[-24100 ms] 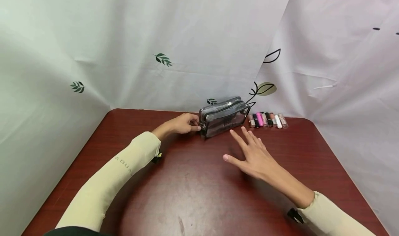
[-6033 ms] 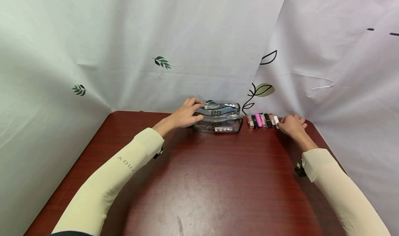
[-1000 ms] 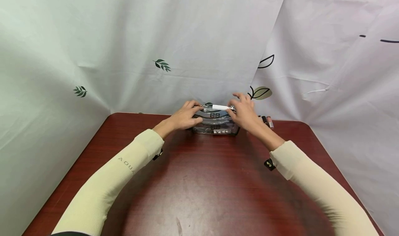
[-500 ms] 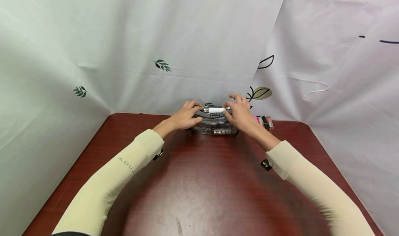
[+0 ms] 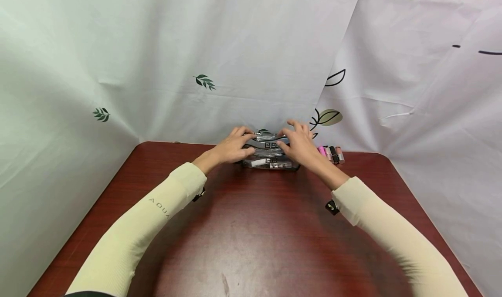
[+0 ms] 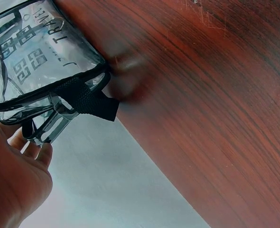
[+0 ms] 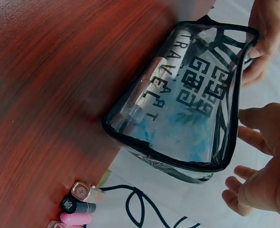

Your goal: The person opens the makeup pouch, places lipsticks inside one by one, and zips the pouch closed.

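A clear toiletry bag [image 5: 270, 151] with black trim and "TRAVEL" lettering stands at the table's back, its top unzipped. My left hand [image 5: 231, 146] grips its left end, thumb at the front edge and fingers at the back; in the left wrist view the fingers [image 6: 44, 154] lie by the end tab. My right hand [image 5: 300, 142] hovers at the right part of the opening, fingers loosely bent and apart with nothing between them. Through the clear wall in the right wrist view, a white tube [image 7: 179, 50] lies at the bottom near a clear-capped lipstick tube [image 7: 137, 107].
Right of the bag stands a row of lipsticks, among them a pink tube [image 5: 322, 150], a black tube [image 5: 334, 154] and a coral one [image 5: 340, 156], partly behind my right wrist. A white curtain [image 5: 251, 70] hangs right behind the dark red table [image 5: 243, 227].
My right hand picked the white tube from the row's right end, carried it left over the bag and let it go; it now lies inside. My left hand stays on the bag, earlier turned at an angle.
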`<state>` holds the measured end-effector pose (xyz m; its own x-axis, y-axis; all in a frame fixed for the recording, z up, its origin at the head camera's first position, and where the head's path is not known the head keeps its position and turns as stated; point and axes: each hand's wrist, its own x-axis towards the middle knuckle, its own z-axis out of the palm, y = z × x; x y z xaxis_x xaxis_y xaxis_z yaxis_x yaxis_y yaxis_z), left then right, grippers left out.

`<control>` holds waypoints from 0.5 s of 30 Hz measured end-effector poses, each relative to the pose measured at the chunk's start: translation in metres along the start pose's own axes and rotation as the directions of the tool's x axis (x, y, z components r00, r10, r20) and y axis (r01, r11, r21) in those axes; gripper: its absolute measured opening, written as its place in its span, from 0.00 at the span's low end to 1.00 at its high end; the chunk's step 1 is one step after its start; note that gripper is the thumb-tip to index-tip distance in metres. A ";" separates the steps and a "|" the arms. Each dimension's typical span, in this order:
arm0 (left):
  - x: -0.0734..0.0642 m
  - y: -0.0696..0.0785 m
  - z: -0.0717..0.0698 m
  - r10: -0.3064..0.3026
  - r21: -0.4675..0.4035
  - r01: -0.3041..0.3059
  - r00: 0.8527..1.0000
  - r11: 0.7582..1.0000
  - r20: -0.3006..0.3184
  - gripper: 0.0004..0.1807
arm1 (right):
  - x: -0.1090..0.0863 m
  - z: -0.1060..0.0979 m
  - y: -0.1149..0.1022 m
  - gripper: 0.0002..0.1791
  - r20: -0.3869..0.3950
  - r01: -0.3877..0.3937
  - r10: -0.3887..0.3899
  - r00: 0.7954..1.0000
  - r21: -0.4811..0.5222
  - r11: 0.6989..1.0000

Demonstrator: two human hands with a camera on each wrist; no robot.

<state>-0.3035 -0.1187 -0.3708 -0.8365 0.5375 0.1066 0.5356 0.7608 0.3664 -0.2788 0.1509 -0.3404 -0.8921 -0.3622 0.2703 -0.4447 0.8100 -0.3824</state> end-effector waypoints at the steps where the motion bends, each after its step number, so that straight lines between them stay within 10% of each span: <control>1: 0.000 0.000 0.000 0.001 -0.001 -0.001 1.000 1.000 0.000 0.39 | 0.000 0.000 0.001 0.17 -0.002 0.000 0.000 1.000 0.002 1.000; 15: 0.001 -0.001 0.001 0.004 -0.004 -0.005 1.000 1.000 -0.010 0.39 | -0.001 -0.001 0.004 0.15 -0.020 0.003 -0.003 1.000 0.019 1.000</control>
<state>-0.3045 -0.1185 -0.3720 -0.8352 0.5374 0.1172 0.5389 0.7568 0.3699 -0.2797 0.1549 -0.3416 -0.8891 -0.3550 0.2888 -0.4488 0.7999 -0.3983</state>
